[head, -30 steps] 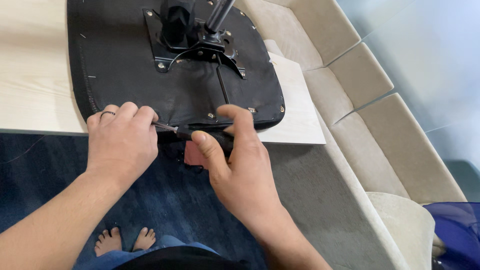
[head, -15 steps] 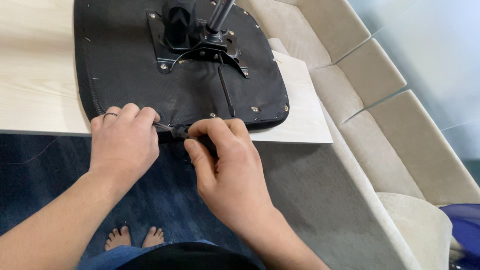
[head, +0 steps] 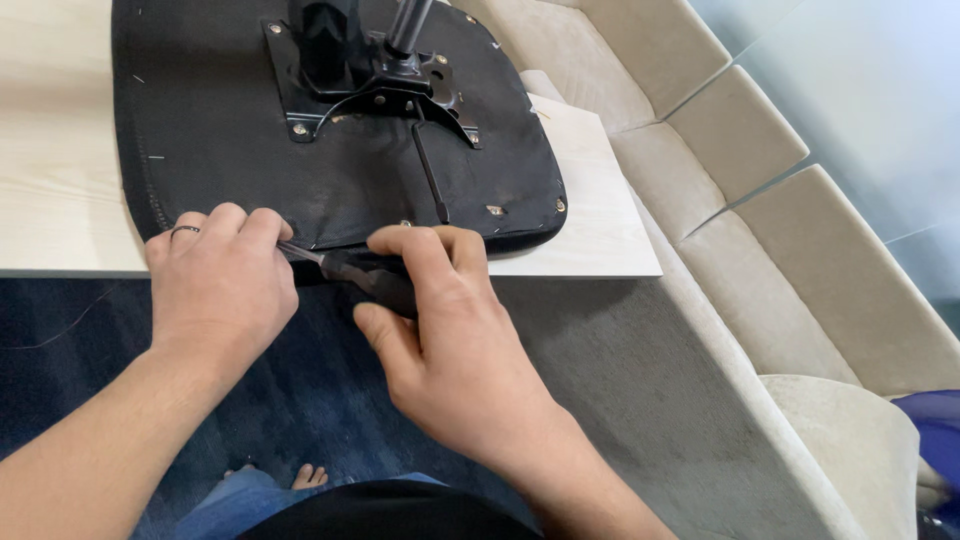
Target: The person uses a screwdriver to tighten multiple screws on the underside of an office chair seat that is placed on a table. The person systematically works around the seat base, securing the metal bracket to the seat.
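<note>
An upturned black chair seat lies on a light wooden table, its black metal mechanism plate and lever facing up. My right hand grips a screwdriver by its black handle, the metal shaft pointing left into the seat's near edge. There my left hand, with a ring on one finger, presses its curled fingers on the seat's rim, right over the tool's tip. The tip itself is hidden under those fingers.
A beige sofa with several cushions runs along the right side, close to the table's end. Dark blue carpet lies below the table edge, where my bare toes show. A blue object sits at the far right edge.
My right hand has shifted its grip so the screwdriver's handle and shaft now show. The left hand has stayed on the seat's edge.
</note>
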